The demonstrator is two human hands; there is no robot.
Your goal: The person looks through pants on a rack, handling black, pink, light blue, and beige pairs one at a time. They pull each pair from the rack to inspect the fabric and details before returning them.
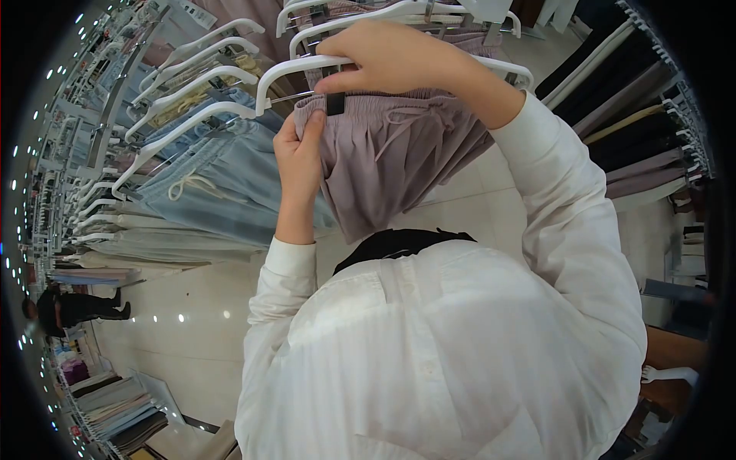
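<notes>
Mauve drawstring shorts [383, 153] hang from a white hanger [295, 64] in front of me. My left hand [297, 157] pinches the left end of their gathered waistband, thumb on the front. Above it, my right hand [383, 57] reaches across from the right, its fingers closed around the white hanger near a black clip [335, 103]. The thumb of that hand points left, just over the waistband. Light blue shorts [222, 180] with a cream drawstring hang close by on the left, on another white hanger [184, 138].
More garments on white hangers fill the rack at the left and top. Dark and mauve trousers [613, 100] hang at the right. A person in dark clothes [77, 309] is at the far left. Folded clothes [119, 406] lie at the lower left.
</notes>
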